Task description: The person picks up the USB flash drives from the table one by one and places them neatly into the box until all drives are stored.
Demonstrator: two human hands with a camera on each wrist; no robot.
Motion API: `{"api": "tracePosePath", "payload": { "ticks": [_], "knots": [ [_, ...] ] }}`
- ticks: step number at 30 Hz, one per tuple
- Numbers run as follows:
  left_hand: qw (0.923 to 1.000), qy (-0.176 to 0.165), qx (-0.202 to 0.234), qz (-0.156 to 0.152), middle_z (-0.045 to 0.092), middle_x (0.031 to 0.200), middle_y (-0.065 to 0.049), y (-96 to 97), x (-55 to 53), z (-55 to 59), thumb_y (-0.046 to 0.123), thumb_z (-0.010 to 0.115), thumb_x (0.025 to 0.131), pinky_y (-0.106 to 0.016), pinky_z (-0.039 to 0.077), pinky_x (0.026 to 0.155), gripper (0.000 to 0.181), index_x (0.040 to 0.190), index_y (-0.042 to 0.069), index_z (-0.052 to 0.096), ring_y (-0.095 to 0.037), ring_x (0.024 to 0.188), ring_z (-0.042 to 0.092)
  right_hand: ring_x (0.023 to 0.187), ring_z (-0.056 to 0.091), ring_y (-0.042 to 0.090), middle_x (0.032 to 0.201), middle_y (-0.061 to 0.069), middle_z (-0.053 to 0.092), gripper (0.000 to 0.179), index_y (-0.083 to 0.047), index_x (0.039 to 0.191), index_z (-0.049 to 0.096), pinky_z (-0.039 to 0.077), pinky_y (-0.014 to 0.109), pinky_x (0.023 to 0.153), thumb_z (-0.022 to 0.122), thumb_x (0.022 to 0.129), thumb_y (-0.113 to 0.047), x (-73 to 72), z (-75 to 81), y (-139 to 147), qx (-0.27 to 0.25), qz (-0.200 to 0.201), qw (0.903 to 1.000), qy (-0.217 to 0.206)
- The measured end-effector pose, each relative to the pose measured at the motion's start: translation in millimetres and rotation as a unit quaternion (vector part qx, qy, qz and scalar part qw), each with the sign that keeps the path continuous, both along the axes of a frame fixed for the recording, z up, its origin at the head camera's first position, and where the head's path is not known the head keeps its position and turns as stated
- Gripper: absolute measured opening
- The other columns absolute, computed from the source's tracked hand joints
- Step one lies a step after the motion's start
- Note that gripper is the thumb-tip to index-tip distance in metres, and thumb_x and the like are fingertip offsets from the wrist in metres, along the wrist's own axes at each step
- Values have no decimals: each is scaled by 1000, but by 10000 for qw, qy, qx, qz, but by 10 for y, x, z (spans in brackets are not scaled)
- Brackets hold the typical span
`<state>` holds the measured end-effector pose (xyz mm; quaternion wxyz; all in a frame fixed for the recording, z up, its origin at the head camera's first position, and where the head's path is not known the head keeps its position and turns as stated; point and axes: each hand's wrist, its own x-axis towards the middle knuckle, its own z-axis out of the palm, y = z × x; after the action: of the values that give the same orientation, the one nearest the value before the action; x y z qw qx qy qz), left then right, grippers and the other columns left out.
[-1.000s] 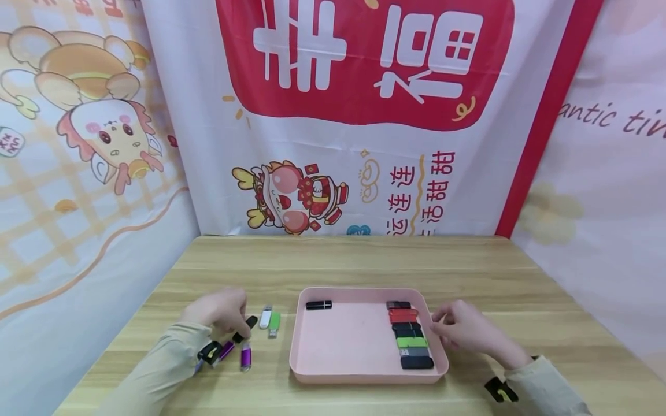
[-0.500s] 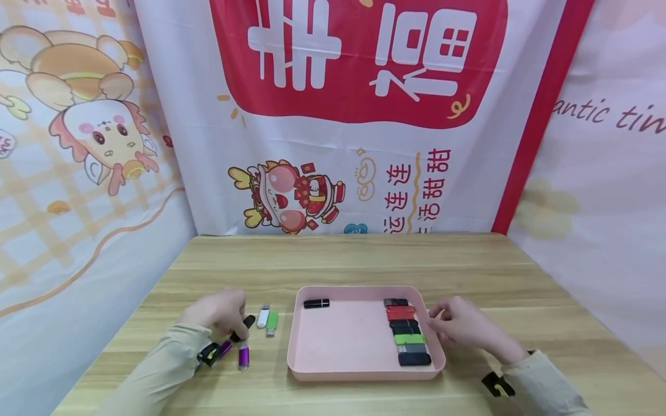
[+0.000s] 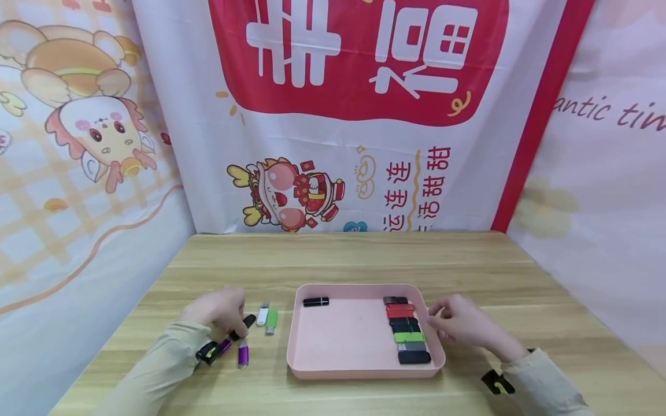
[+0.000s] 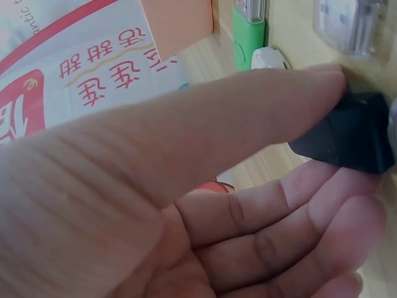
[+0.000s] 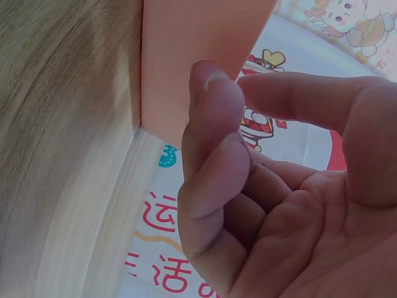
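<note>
My left hand [image 3: 217,307] pinches a black USB stick [image 3: 243,327] between thumb and fingers, low over the table. In the left wrist view, the stick's dark end [image 4: 356,133] juts out past the thumb tip. Two purple USB sticks [image 3: 243,353] lie just in front of that hand, one partly hidden by the wrist strap. To its right are a white USB stick [image 3: 262,315] and a green one [image 3: 272,321], side by side. My right hand [image 3: 460,323] grips the right rim of the pink tray [image 3: 359,374], thumb at the edge and curled fingers along the outer wall.
Inside the tray, several USB sticks form a column along the right side, including a red one [image 3: 400,311] and a lime green one [image 3: 409,337]. A single black stick [image 3: 315,301] lies at the tray's upper left. Printed cloth [image 3: 291,138] hangs behind the wooden table [image 3: 343,260].
The head view has shifted slightly. Both hands stay in nearly the same places, the left one still pinching the black USB stick and the right one at the tray's rim.
</note>
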<state>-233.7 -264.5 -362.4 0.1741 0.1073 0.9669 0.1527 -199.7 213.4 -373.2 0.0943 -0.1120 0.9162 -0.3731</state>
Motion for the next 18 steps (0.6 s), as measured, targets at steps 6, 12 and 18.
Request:
{"api": "tracePosePath", "payload": {
  "ticks": [6, 12, 18],
  "knots": [
    [9999, 115, 13, -83, 62, 59, -6, -6, -19, -6, 6, 82, 69, -23, 40, 47, 24, 64, 7, 59, -14, 49, 57, 47, 49, 13, 61, 7, 59, 16, 1, 100, 68, 35, 22, 42, 68, 92, -13, -17, -16, 12, -72, 242, 9996, 96],
    [9999, 52, -1, -98, 62, 62, -5, -34, -25, -26, 7, 82, 69, -23, 40, 47, 24, 67, 7, 58, -14, 52, 57, 47, 51, 14, 62, 7, 59, 15, 0, 100, 68, 37, 23, 43, 68, 92, -12, -19, -12, -10, 18, 200, 9997, 110],
    [9997, 195, 6, -161, 61, 58, -4, -7, -11, -29, 7, 81, 67, -21, 36, 45, 23, 63, 8, 59, -13, 50, 55, 47, 51, 14, 61, 8, 59, 13, -1, 99, 68, 35, 23, 42, 68, 92, -12, 0, 0, 15, 17, 134, 9998, 141]
  ]
}}
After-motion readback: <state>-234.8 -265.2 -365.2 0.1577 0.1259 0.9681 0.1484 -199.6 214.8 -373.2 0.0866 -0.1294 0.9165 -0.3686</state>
